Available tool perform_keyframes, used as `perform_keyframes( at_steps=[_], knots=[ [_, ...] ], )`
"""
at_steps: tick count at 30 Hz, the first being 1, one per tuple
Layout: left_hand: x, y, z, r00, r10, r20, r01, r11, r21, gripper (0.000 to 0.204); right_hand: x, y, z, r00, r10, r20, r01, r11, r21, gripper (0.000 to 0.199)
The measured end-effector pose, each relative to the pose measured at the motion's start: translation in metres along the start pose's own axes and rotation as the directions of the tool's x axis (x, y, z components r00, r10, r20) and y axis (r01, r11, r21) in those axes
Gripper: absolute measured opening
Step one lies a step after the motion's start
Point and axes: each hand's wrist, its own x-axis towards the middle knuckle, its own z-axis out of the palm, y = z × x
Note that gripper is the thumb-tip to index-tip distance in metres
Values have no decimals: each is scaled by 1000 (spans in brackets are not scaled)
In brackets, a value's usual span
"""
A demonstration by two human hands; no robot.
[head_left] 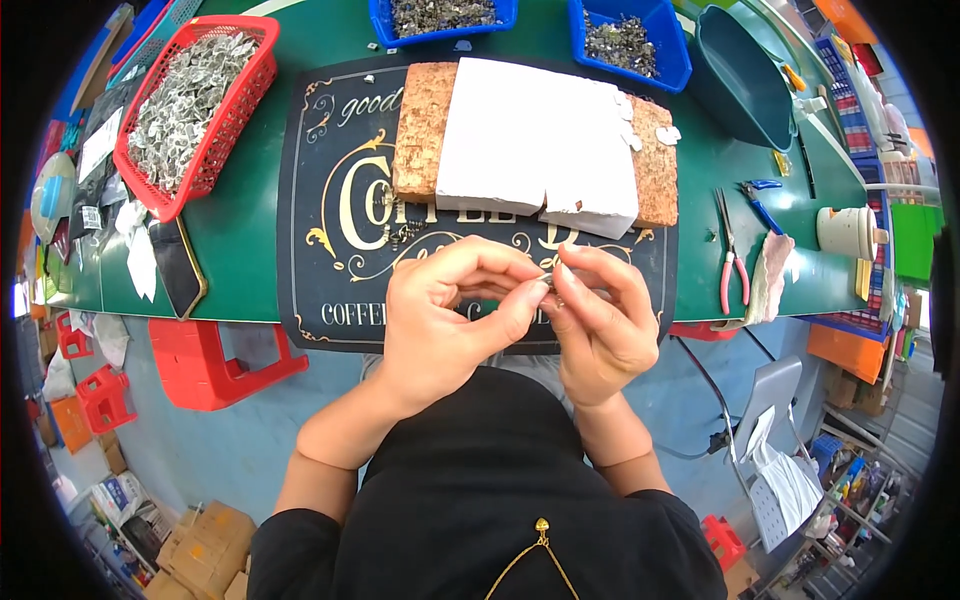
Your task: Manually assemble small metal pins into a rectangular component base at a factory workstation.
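Note:
Over the front part of a dark printed mat (335, 270), my left hand (455, 305) and my right hand (605, 320) meet fingertip to fingertip. Thumb and forefinger are pinched on each side around a tiny metallic piece (552, 284), too small to make out its kind. Just beyond my hands lies a white foam block (535, 135) on a brown cork-like block (420, 125), its right and front edges chipped. Several small dark coiled bits (405, 235) lie on the mat to the left of the block's front edge.
A red basket (195, 195) of grey metal pieces stands at left, near a phone (178, 265). Two blue trays (445, 30) of small parts and a dark green bin (740, 85) line the back. Pink-handled pliers (730, 255), blue-handled cutters (762, 205) and a tape roll (848, 232) lie right.

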Motion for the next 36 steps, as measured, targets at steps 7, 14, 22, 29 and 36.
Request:
perform_keyframes(
  at_steps=[7,14,22,29,36],
  knots=[
    [-3,10,-4,999,8,32,-10,999,47,13,3,-9,-1,992,-125,31,128,974,-189,26],
    [-6,8,-6,998,-32,-61,29,999,-43,11,6,-14,-2,980,128,150,-136,990,43,35],
    [-8,-12,-7,935,335,-115,-292,913,286,13,8,-11,6,910,355,213,-408,862,302,14],
    [5,-4,-27,859,497,126,-437,581,687,31,28,-8,1,964,71,257,16,948,-319,11],
    [45,-13,-37,843,476,252,-387,210,898,50,51,8,21,953,-54,298,174,902,-395,14]
  ],
)
